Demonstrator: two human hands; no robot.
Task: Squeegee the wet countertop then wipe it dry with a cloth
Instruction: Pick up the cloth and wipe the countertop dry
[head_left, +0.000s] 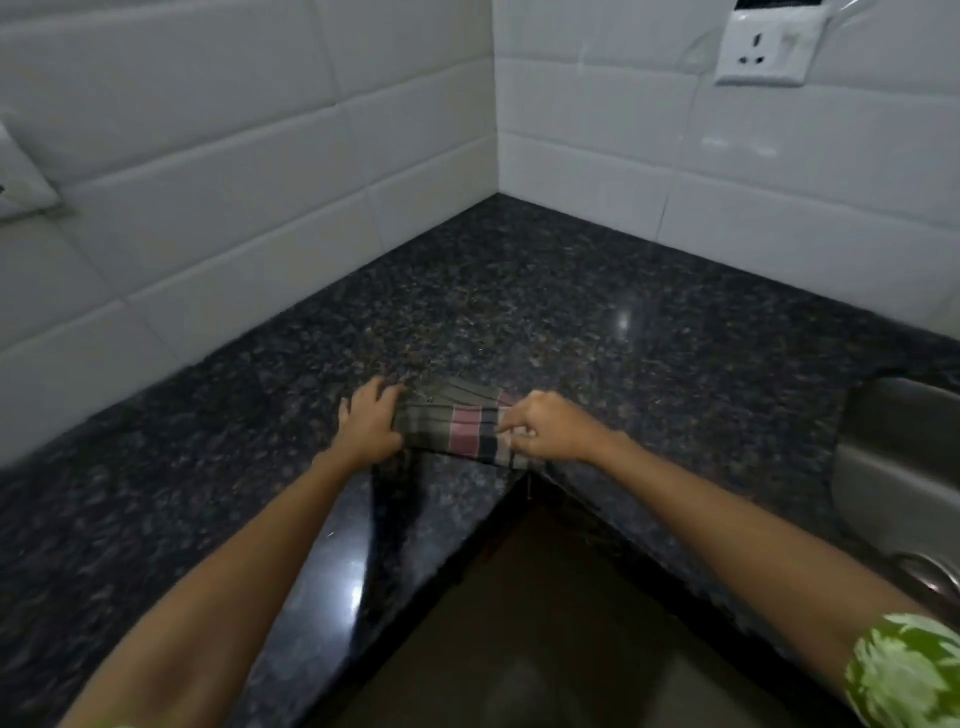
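Observation:
A folded striped cloth (460, 426), olive with pink and dark bands, lies on the dark speckled granite countertop (519, 291) near its inner front corner. My left hand (370, 421) rests on the cloth's left end, fingers spread and pressing down. My right hand (545, 427) pinches the cloth's right end between curled fingers. No squeegee is in view. The counter shines with light reflections in places.
White tiled walls meet in the corner behind the counter. A wall socket (763, 49) sits high on the right wall, another plate (21, 176) at the far left. A steel sink (904, 457) is set into the counter at right. The counter's front edge (441, 561) drops to the floor.

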